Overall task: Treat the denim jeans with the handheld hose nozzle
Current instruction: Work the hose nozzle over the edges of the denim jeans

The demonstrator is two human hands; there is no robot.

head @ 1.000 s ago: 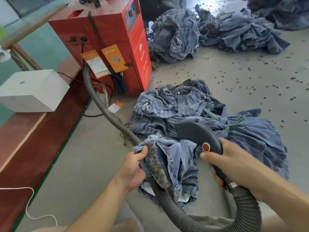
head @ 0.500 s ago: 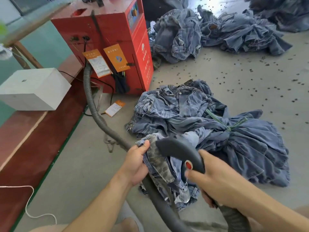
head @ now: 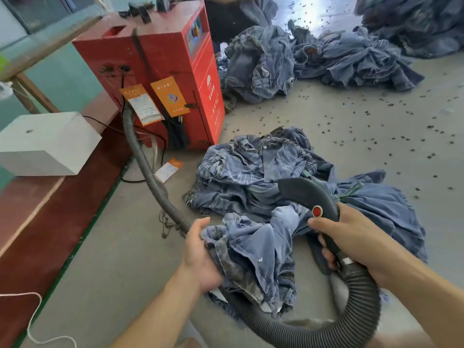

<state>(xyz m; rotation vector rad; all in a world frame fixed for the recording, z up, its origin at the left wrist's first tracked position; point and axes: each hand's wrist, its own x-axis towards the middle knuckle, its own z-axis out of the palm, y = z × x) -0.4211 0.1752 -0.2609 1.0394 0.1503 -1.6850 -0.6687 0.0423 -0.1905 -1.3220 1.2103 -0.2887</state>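
My left hand [head: 198, 254] bunches the denim jeans [head: 251, 252] up off the floor, so the fabric faces the nozzle [head: 305, 194]. My right hand [head: 351, 237] grips its handle just beside them, thumb near the red button [head: 317, 211], ready to trigger.

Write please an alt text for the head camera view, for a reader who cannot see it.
A person's left hand grips a crumpled pair of blue denim jeans while the right hand holds a dark grey handheld nozzle with a red button above it. Its ribbed grey hose runs to a red metal machine; more denim piles lie on the floor.
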